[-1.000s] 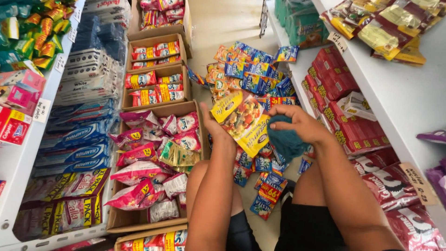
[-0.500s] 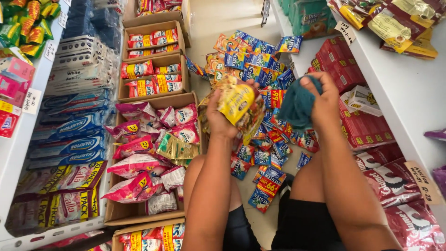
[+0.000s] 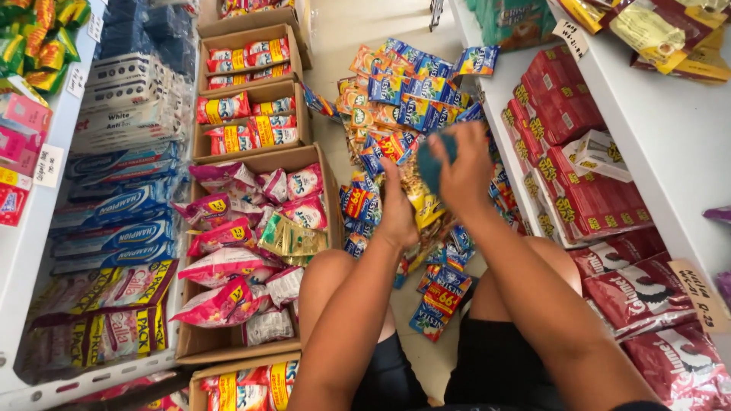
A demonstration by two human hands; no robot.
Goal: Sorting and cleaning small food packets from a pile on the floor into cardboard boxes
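Your left hand [image 3: 397, 209] grips the yellow packet [image 3: 423, 204]; your right hand [image 3: 464, 169], clutching the teal cloth [image 3: 431, 161], has swung back onto it — wiping resumes, hands now together.

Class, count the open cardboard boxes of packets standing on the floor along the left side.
5. They run in a row: top edge, red-and-yellow packets, next, big box of pink packets, bottom edge. More may lie out of view.

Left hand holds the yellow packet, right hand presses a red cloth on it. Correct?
Not quite: the head view shows the cloth is teal, not red. The left hand holds the yellow packet and the right hand presses the cloth on it.
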